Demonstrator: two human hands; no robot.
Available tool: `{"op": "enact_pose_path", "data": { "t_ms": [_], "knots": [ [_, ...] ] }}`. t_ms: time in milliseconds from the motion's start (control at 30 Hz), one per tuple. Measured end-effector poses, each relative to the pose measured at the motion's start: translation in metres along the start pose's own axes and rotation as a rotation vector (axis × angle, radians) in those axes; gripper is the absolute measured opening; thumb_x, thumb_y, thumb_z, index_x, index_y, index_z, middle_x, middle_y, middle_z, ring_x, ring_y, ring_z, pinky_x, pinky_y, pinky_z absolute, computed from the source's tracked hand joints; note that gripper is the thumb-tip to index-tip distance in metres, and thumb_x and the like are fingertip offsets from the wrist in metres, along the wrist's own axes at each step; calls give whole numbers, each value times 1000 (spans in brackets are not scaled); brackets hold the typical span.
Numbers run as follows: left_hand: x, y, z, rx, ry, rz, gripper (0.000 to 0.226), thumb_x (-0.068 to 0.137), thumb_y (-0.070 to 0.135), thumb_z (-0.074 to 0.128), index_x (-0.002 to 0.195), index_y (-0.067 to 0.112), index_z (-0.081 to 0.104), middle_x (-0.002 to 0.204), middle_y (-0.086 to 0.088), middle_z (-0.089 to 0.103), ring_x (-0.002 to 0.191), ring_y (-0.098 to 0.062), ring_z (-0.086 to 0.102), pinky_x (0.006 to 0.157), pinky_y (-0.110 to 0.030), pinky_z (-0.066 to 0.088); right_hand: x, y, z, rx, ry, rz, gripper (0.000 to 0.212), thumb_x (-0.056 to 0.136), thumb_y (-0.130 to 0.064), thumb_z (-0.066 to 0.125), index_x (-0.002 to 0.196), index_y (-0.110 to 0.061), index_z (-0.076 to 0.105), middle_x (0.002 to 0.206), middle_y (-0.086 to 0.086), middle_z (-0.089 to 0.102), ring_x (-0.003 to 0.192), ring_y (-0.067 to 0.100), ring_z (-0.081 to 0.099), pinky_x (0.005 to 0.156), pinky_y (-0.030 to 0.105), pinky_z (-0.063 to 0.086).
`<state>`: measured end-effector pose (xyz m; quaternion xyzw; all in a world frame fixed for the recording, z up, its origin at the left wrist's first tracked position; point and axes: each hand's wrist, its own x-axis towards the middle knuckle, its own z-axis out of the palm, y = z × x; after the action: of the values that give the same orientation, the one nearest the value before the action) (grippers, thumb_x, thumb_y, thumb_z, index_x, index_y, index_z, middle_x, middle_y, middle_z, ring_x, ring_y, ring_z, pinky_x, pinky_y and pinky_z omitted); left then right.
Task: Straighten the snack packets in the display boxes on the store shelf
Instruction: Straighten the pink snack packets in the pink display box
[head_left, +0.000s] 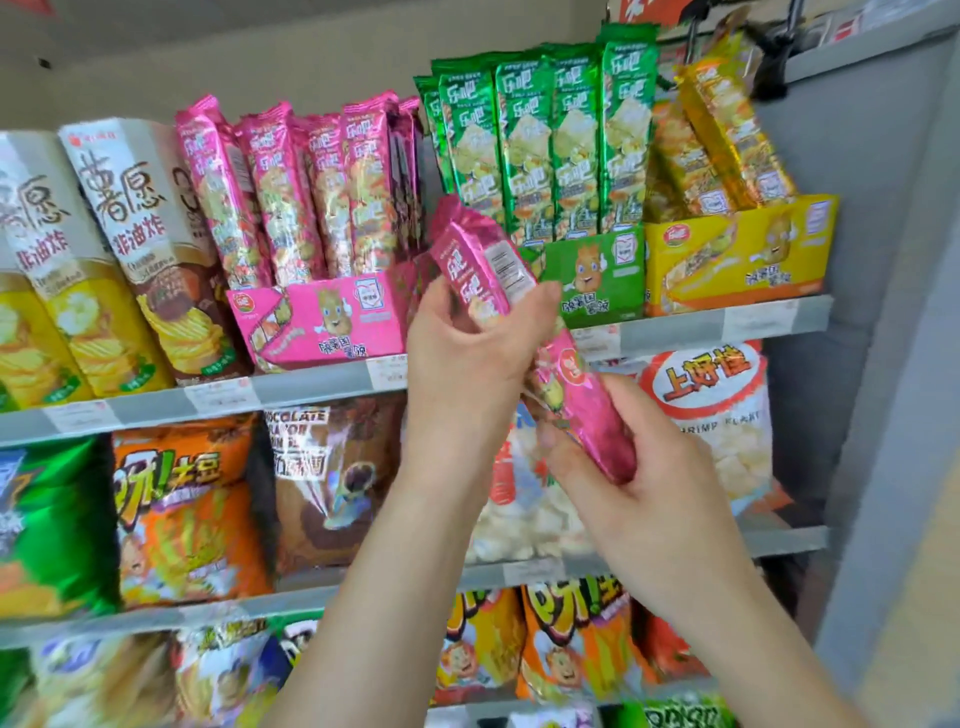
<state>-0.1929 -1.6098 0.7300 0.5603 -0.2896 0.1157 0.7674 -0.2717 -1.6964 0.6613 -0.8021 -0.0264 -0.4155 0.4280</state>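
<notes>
A long pink snack packet (488, 270) is held out in front of the shelf, tilted with its top toward the upper left. My left hand (467, 358) grips its middle, and my right hand (618, 457) grips its lower end. Behind it on the top shelf stand three display boxes: a pink box (322, 317) with several pink packets leaning left, a green box (597, 280) with upright green packets (545, 140), and a yellow box (737, 254) whose yellow packets (722, 135) lean left.
Tall chip cartons (130, 249) stand left of the pink box. The grey shelf edge (311, 384) carries price tags. Below hang chip bags, a brown chocolate bag (332, 483) and a white shrimp-cracker bag (722, 415). A grey side panel (872, 364) closes the right.
</notes>
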Motion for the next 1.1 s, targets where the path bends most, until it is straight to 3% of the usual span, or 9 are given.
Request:
{"op": "enact_pose_path", "data": {
  "t_ms": [133,267,400,467,600,700,800,867,1100],
  "knots": [
    [-24,-3,3,-42,-15,-86,13,83,13,75,91,8,67,78,-7,66,70,-19,58,64,-33,51,-7,-1,-7,-72,47,-21,21,84,-46,58,99,-33,54,64,-18,55,53,4,52,48,19,38],
    [-45,-2,5,-50,-36,-137,25,74,18,80,93,8,68,85,-7,72,75,-19,65,72,-37,55,-16,-1,-12,-64,24,-12,21,83,-46,58,100,-36,52,70,-17,60,57,6,56,52,21,43],
    [-55,-3,1,-48,16,-103,26,69,24,80,90,12,69,79,0,73,71,-14,66,67,-29,55,-22,6,-20,239,-165,55,29,85,-49,60,110,-35,58,79,-17,66,63,3,61,57,9,42],
    [-57,-4,-2,-77,64,-87,24,73,24,78,91,12,67,74,2,71,68,-12,65,63,-27,53,-24,14,-26,456,-307,134,33,85,-52,59,115,-39,60,87,-15,68,71,6,67,63,14,48],
    [-58,-9,-6,-132,156,-116,42,75,33,74,105,6,64,70,5,66,65,-9,59,63,-26,51,-32,28,-35,680,-434,265,33,84,-49,59,113,-35,66,89,12,66,60,18,64,50,24,48],
    [-58,-16,-7,-171,182,-158,25,87,30,68,102,9,66,70,7,63,60,-6,54,64,-28,47,-42,38,-38,688,-397,290,33,81,-48,65,109,-32,69,80,25,59,54,17,52,49,24,43],
    [-57,-22,-7,-244,209,-195,20,96,28,59,101,9,65,65,9,61,58,-6,55,61,-25,50,-49,43,-40,719,-380,304,35,76,-42,72,107,-26,71,69,7,59,55,11,52,52,20,43],
    [-57,-24,-8,-298,222,-221,22,99,28,55,101,8,65,66,8,62,63,-8,58,67,-29,53,-51,44,-43,754,-397,279,31,75,-34,74,103,-21,72,70,-7,64,59,4,55,56,16,45],
    [-65,-30,-4,-352,156,-290,36,85,35,60,109,8,65,88,-4,63,86,-18,57,80,-32,53,-58,43,-45,666,-261,225,21,73,-21,79,91,-31,77,69,-13,69,60,0,59,59,10,46]
  ]
}}
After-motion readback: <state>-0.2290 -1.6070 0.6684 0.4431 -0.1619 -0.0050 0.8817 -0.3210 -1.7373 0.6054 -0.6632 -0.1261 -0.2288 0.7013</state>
